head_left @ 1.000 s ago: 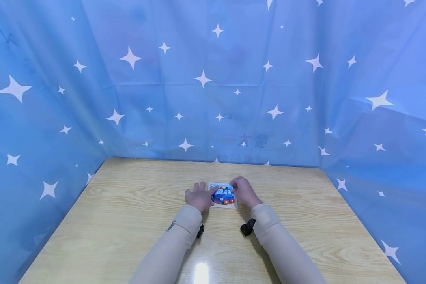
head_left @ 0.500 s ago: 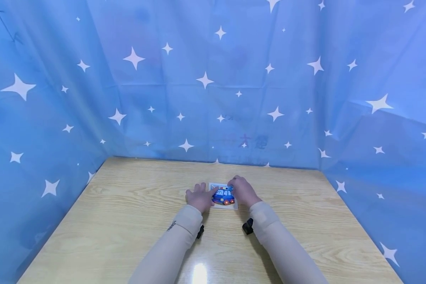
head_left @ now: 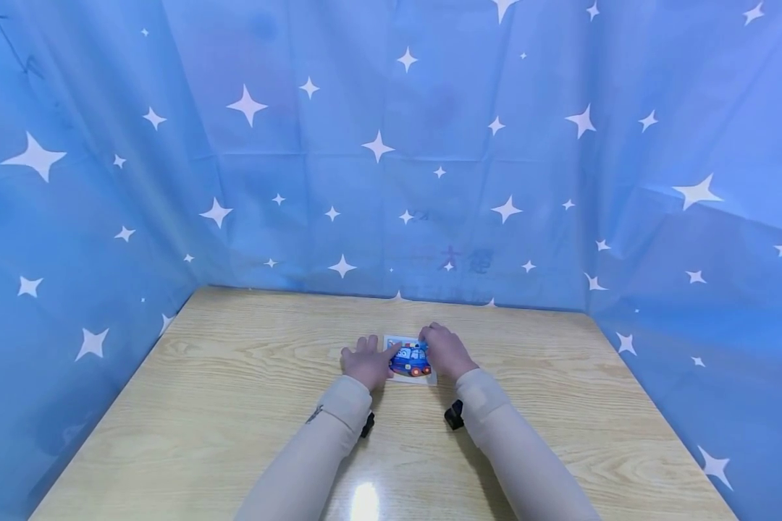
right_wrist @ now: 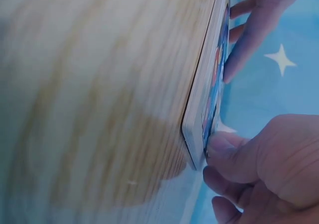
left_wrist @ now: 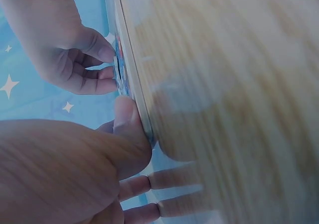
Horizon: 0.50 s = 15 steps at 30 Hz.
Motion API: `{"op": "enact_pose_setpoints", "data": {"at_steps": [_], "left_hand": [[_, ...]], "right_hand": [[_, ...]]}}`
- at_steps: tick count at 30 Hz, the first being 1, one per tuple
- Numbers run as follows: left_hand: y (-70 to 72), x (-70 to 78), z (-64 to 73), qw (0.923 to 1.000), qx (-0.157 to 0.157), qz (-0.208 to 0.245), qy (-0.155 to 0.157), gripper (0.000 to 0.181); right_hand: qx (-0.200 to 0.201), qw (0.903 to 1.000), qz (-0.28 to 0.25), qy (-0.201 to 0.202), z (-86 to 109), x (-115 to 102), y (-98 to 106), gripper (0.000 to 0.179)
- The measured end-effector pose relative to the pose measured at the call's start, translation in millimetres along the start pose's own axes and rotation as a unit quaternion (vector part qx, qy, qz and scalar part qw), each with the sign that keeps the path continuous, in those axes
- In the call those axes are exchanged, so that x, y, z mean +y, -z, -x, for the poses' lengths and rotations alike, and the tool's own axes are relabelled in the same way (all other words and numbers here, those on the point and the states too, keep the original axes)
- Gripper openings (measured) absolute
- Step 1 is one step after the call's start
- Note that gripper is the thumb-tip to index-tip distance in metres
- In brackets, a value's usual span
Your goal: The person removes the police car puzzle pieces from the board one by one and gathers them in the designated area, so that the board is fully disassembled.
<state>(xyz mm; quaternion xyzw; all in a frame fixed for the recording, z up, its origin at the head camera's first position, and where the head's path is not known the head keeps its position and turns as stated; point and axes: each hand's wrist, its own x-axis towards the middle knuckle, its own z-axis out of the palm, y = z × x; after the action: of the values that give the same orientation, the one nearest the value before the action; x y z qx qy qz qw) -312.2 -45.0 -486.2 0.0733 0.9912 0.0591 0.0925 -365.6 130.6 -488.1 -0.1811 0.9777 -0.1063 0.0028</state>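
A small flat jigsaw board (head_left: 409, 379) with a pale rim and a picture of a blue car lies on the table. My left hand (head_left: 367, 364) is at its left side, thumb laid over the picture and the other fingers spread on the tabletop. From the right, my right hand (head_left: 448, 352) pinches a thin puzzle piece (left_wrist: 116, 67) between thumb and fingertips at the upper right corner. In the left wrist view that piece stands slightly proud of the board's face. The right wrist view shows the board's thick wooden edge (right_wrist: 199, 112), with the right thumb close against the picture.
The light wood-grain table (head_left: 234, 405) extends around the board on all sides. A blue curtain (head_left: 378, 195) with white stars hangs behind it and along both sides. Dark wrist cameras (head_left: 454, 414) sit below the sleeves.
The right fingertips have shifted slightly left along the board's upper right corner, then stayed almost still. The left hand keeps its place; the head view has tilted a little.
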Motion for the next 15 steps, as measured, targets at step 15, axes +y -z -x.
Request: {"op": "enact_pose_setpoints", "data": {"at_steps": [15], "left_hand": [[5.3,4.4,6.6,1.0000,0.002,-0.008,0.005,0.060]], "right_hand": [[-0.012,0.9999,-0.010,-0.001,0.6,-1.7,3.9,0.023]]}}
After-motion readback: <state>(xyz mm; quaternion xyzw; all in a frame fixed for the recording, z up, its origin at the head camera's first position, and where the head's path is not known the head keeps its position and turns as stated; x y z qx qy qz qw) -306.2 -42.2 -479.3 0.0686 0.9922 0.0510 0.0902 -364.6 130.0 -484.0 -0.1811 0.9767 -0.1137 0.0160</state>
